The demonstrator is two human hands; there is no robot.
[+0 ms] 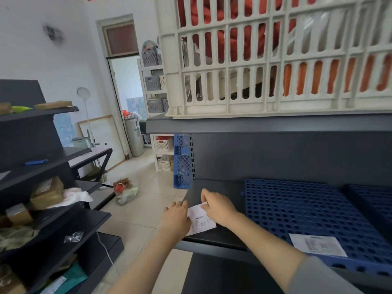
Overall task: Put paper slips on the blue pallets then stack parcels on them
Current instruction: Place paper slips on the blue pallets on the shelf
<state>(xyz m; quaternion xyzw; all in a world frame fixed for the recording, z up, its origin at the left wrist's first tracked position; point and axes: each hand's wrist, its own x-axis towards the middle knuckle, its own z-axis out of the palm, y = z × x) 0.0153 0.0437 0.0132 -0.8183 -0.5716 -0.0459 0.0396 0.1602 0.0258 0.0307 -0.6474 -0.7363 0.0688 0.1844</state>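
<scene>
A white printed paper slip (201, 221) is held between my left hand (177, 217) and my right hand (218, 205), over the bare dark shelf (214, 185) just left of a blue perforated pallet (303, 209). Both hands pinch the slip's edges. A second paper slip (318, 245) lies flat on the near edge of that pallet. Another blue pallet (373, 200) lies further right on the same shelf. Brown parcels (47, 193) sit on the dark rack at the left.
A cream slatted crate (275, 60) stands on the shelf above. A third blue pallet (182, 161) leans upright against the shelf's left end. Bags (125, 190) lie on the tiled floor between the two racks. A doorway (127, 102) opens at the back.
</scene>
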